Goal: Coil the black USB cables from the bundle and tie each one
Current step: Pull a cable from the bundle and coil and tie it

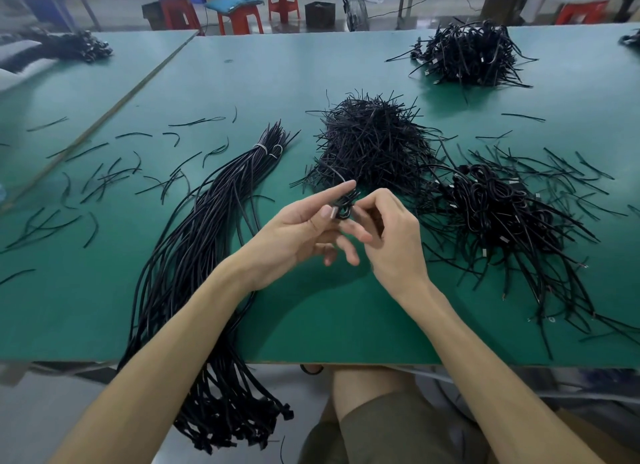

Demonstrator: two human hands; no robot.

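A small coiled black USB cable [346, 205] with a silver plug sits between my two hands above the green table [329, 318]. My left hand [304, 228] pinches the coil with thumb and fingers, its forefinger stretched out. My right hand [388, 231] pinches the coil from the right, where a thin black tie wire rises from it. The long bundle of uncoiled black cables [207, 228] lies to the left, bound with white ties near its far end and hanging over the table's near edge.
A heap of black tie wires [374, 145] lies just beyond my hands. Coiled cables [495, 218] pile up at the right, another pile [471, 55] sits far right. Loose tie wires [104, 179] scatter the left side. Red stools [239, 17] stand behind the table.
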